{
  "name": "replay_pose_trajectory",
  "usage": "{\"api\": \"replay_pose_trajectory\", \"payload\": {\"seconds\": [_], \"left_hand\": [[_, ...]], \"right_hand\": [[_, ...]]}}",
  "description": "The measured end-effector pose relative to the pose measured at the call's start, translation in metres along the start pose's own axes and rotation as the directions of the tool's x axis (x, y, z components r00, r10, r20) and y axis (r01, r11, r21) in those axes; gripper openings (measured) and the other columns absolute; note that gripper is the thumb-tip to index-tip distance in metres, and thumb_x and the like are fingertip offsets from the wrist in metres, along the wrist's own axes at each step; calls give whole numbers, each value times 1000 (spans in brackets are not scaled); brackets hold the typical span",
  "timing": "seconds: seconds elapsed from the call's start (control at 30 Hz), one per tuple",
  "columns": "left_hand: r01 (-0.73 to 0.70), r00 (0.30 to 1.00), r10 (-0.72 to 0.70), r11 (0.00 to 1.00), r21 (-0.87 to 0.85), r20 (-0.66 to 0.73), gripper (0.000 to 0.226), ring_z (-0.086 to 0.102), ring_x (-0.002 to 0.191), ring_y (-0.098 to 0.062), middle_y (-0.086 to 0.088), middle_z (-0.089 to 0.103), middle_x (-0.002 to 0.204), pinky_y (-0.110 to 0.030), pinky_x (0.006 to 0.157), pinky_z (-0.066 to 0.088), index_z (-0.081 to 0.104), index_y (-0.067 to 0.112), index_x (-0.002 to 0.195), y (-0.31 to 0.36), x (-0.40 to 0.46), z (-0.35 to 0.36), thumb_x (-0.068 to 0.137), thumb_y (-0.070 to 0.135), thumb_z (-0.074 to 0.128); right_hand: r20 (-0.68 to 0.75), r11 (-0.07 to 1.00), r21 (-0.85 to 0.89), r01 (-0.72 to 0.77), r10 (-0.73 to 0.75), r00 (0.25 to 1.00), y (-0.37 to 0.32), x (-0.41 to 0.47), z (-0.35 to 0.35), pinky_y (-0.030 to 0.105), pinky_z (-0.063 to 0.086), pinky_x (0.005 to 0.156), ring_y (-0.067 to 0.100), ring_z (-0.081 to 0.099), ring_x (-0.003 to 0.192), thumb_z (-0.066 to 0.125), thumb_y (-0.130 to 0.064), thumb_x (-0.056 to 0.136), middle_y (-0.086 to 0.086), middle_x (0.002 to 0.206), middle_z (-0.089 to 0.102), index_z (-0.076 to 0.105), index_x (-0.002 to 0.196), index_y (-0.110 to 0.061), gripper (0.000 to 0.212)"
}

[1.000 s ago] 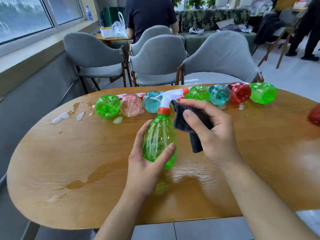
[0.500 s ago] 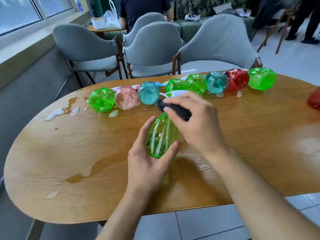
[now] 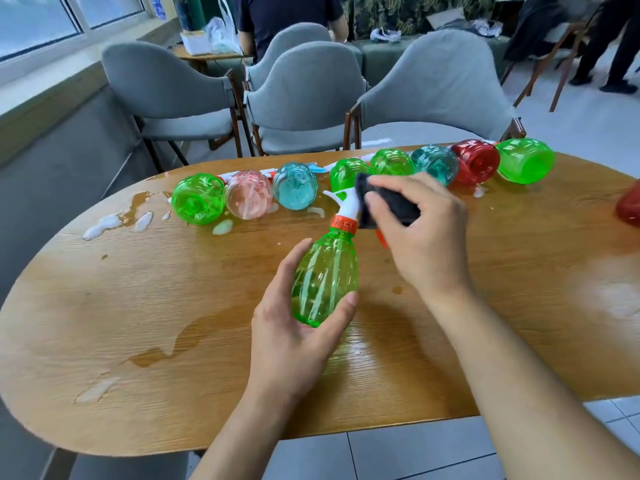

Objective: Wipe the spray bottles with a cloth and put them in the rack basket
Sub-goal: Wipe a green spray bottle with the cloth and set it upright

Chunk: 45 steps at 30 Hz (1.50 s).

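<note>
My left hand (image 3: 291, 327) grips the base of a green spray bottle (image 3: 325, 275) with an orange collar and white trigger head, held tilted above the wooden table (image 3: 138, 306). My right hand (image 3: 422, 237) holds a dark cloth (image 3: 388, 202) pressed against the bottle's white head. Behind, several spray bottles lie on their sides in a row: green (image 3: 197, 199), pink (image 3: 247, 194), teal (image 3: 294, 185), more green, teal, red (image 3: 476, 161) and green (image 3: 524, 161). No rack basket is in view.
Puddles and white foam (image 3: 104, 225) lie on the table's left side, and a wet streak (image 3: 156, 355) nearer me. Another red bottle (image 3: 630, 206) shows at the right edge. Grey chairs (image 3: 304, 98) stand behind the table. People are in the background.
The green bottle has tipped so its head points away again, showing the orange collar. My right hand with the cloth has shifted up and right onto the trigger head.
</note>
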State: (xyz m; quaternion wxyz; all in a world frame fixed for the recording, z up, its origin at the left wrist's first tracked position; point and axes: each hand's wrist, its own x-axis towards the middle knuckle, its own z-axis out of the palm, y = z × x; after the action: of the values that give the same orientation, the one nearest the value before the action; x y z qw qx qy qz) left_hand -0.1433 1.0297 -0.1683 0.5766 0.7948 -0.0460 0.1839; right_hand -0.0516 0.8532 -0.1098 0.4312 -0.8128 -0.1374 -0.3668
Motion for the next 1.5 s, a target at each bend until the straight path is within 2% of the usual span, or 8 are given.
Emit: {"api": "replay_pose_trajectory", "payload": {"seconds": [0.1,0.27,0.43,0.67,0.87,1.23,1.37,1.5], "left_hand": [[-3,1000,3,1000,-4,-26,73,69,119,-5,17,72,130,-28,101,57,54,40,147,-2,0,0,82,44,86],[6,1000,-7,999,-45,-27,71,72,114,-6,19,72,126,-30,97,59,54,43,146,0,1,1,82,45,85],[-3,999,2,1000,-20,-45,72,69,120,-5,17,71,132,-25,101,56,54,41,147,-3,2,-3,82,46,84],[9,1000,-9,999,-41,-17,71,70,113,-1,26,70,126,-16,94,55,55,43,146,0,4,-4,81,46,84],[40,996,-47,995,-91,-70,68,73,107,-3,23,74,118,-21,94,58,57,43,143,-4,10,-7,80,43,84],[50,995,-59,993,-111,-76,68,73,106,-2,24,74,116,-18,92,57,58,43,142,-5,10,-10,79,44,83],[41,996,-50,991,-125,-73,67,74,107,-3,24,75,117,-18,91,57,58,41,142,-1,9,-9,79,42,83],[47,994,-57,993,-111,-91,66,74,105,-2,25,74,116,-21,90,60,58,46,140,-3,10,-13,79,43,83]], "right_hand": [[190,994,89,70,-86,978,-13,-15,13,20,52,80,11,68,93,79,-23,94,-3,102,71,81,114,-20,21],[-40,997,-69,22,-25,999,1,-4,4,21,52,76,10,66,88,75,-24,96,-2,101,72,80,114,-19,19],[169,991,114,69,-88,982,-13,-17,16,22,53,82,11,69,95,78,-23,95,-3,104,73,80,114,-19,20],[-128,999,-42,-22,16,992,14,0,-3,22,51,77,12,66,88,74,-22,96,-1,98,71,80,112,-17,18],[137,992,-114,59,-44,990,9,-7,-1,36,55,69,12,65,79,76,-28,87,-7,89,70,83,99,-26,14],[88,983,-163,86,-73,993,10,-11,-2,38,54,63,13,63,75,75,-28,86,-7,85,68,81,94,-25,11],[65,980,-136,144,-136,989,5,-8,-3,33,57,73,12,66,86,76,-28,95,-4,101,70,80,117,-21,23],[137,990,-130,59,-41,990,14,-4,-7,37,55,69,10,65,78,77,-30,87,-9,86,71,83,97,-27,13]]}}
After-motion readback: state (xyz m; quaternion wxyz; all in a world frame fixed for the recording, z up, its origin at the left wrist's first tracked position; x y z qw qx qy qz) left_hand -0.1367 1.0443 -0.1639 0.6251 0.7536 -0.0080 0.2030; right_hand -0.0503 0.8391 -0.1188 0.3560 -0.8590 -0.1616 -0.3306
